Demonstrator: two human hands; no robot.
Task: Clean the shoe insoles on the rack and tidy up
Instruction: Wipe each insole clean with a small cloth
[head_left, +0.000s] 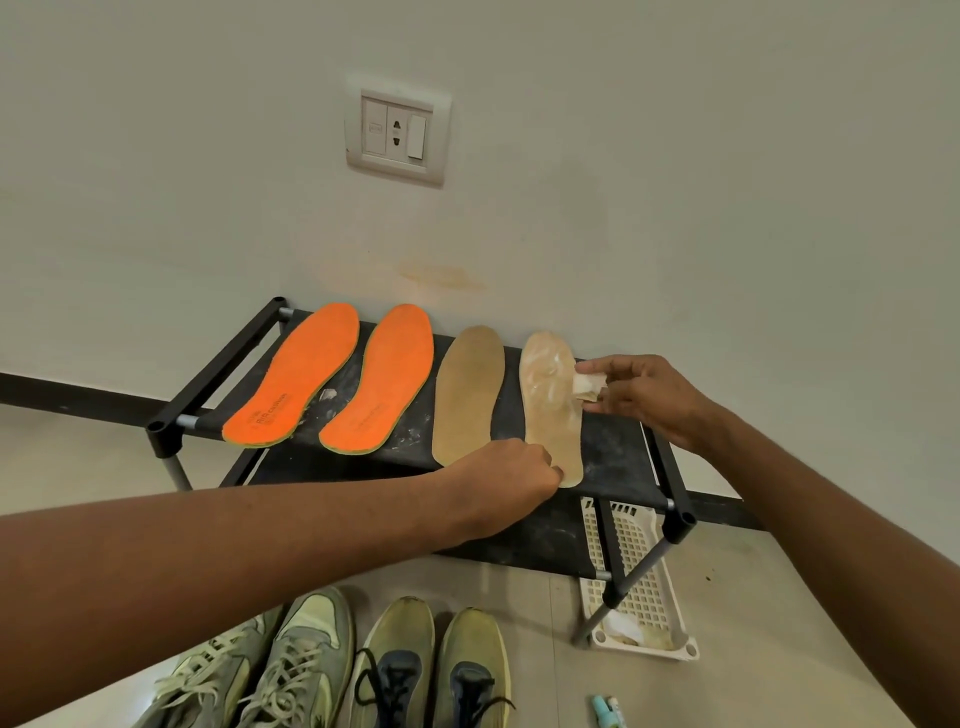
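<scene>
The left hand (511, 467) pinches the heel of the pale tan insole (551, 400) at the rack's (618, 457) front edge. The right hand (647, 397) pinches a white wipe (587, 385) on its right edge. Left lie another tan insole (467, 395) and two orange insoles (337, 374); rightward, bare shelf.

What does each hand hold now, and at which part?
The right hand pinches a small white wipe by one end, over the rightmost tan insole. The left hand grips that insole at its heel end.
</scene>
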